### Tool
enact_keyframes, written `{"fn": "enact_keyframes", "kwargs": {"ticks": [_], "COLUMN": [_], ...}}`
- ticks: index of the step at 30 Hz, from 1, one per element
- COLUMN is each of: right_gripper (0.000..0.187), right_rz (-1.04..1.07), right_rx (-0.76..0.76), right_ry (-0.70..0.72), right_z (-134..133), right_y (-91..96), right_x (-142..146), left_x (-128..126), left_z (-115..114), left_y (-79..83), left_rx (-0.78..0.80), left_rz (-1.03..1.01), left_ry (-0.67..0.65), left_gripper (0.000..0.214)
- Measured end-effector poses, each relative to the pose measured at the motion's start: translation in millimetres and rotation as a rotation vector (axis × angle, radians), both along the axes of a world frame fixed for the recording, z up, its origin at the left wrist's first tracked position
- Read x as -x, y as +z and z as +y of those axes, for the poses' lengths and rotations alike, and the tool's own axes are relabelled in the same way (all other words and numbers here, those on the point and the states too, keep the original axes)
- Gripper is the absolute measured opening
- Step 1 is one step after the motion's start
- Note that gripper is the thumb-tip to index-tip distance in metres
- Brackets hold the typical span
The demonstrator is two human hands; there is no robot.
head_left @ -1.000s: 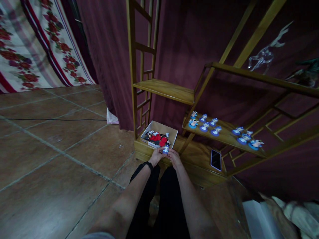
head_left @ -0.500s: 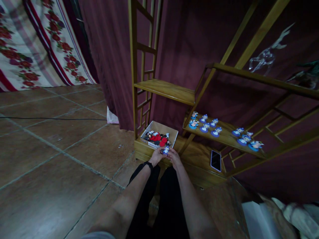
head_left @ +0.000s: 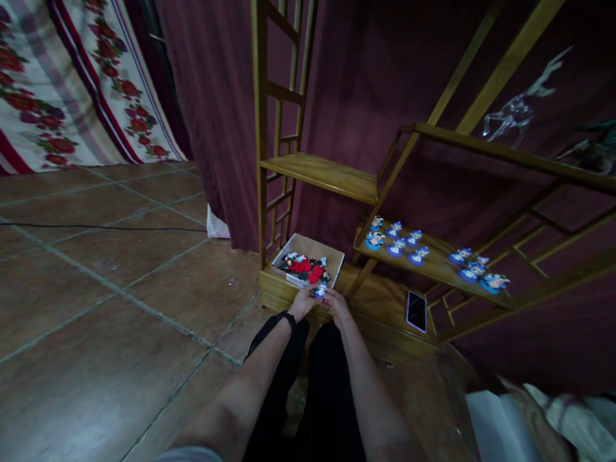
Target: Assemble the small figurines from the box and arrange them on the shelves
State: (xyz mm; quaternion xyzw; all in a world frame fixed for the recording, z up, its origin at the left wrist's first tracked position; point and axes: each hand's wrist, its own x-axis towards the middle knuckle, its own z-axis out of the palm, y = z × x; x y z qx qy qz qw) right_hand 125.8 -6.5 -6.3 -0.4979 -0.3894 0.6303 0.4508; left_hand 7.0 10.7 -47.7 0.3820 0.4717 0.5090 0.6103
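A small figurine [head_left: 321, 290] in white and blue-purple is held upright between my two hands, just in front of an open box. My left hand [head_left: 303, 303] grips it from the left with closed fingers. From the right, the fingers of my right hand [head_left: 337, 306] close on the same figurine. Behind it, the white cardboard box [head_left: 332, 251] holds several red and black figurines [head_left: 308, 266] lying in a heap. Several similar blue-purple figurines [head_left: 396, 247] stand on the shelf to the right, with pink and blue ones [head_left: 374, 240] at its two ends.
A wooden shelf unit [head_left: 320, 174] with staggered boards stands ahead. A phone [head_left: 416, 312] lies on its lower board at right. A clear deer ornament [head_left: 513, 115] stands higher up. A black cable [head_left: 106, 228] crosses the tiled floor at left. A white box-like object [head_left: 500, 423] is at lower right.
My view has shifted very slightly. Both hands keep the figurine in almost the same place in front of the box.
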Motion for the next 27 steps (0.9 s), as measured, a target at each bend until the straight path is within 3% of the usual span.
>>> {"fn": "enact_keyframes", "kwargs": {"ticks": [5, 9, 13, 17, 27], "right_gripper": [0.028, 0.028, 0.031, 0.034, 0.042], "right_rz": [0.011, 0.044, 0.045, 0.034, 0.105], "right_rx": [0.009, -0.038, -0.027, -0.003, -0.027], "right_ry": [-0.009, -0.013, -0.021, -0.031, 0.04], "right_z": [-0.4, -0.9, 1.5, 3.3, -0.4], "right_y": [-1.4, -1.8, -2.8, -4.0, 1.1], "right_x": [-0.3, -1.0, -1.1, -1.2, -3.2], "left_x": [-1.7, -1.1, -0.3, -1.6, 0.3], "left_z": [-1.7, -8.0, -21.0, -31.8, -37.0], "left_y": [5.3, 20.3, 40.3, 54.2, 56.8], "left_rx": [-0.034, -0.077, -0.208, -0.236, -0.287], "left_rz": [0.101, 0.186, 0.556, 0.817, 1.129], "left_ry": [0.02, 0.02, 0.03, -0.014, -0.117], "left_gripper": [0.048, 0.044, 0.039, 0.041, 0.04]}}
